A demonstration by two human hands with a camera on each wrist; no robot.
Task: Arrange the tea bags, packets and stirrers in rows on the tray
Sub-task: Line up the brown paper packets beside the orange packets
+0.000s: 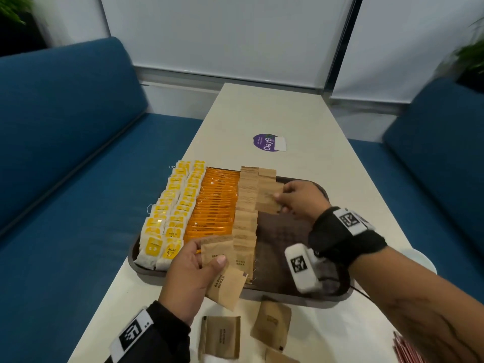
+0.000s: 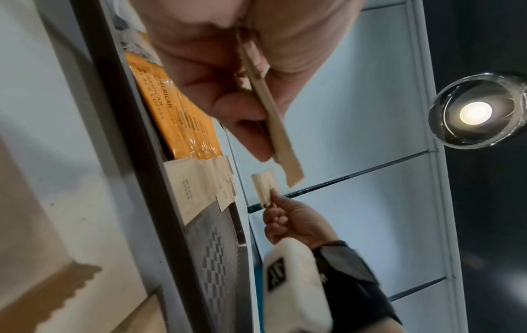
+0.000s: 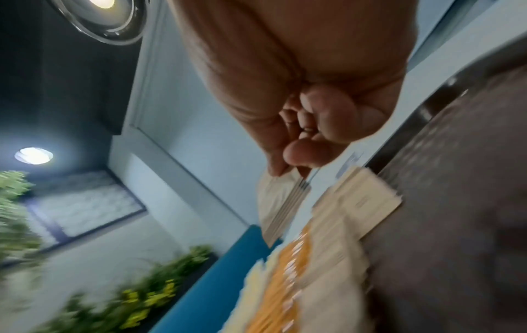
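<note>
On the dark brown tray, past yellow tea bags and orange coffee sachets, the left hand grips spare brown sugar packets at the near edge, while the right hand pinches one packet near the far edge, best laid overlapping its row squarely.

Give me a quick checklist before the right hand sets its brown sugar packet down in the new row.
1. Right hand pinches a brown sugar packet: ok.
2. Bare tray floor right of the full brown row for the new row: ok.
3. New row already started at the far end: ok.
4. Left hand holds spare packets: ok.
5. Loose packets on the table near the tray, not yet placed: not ok.
6. Stirrers off the tray at the picture's edge: not ok.
</note>
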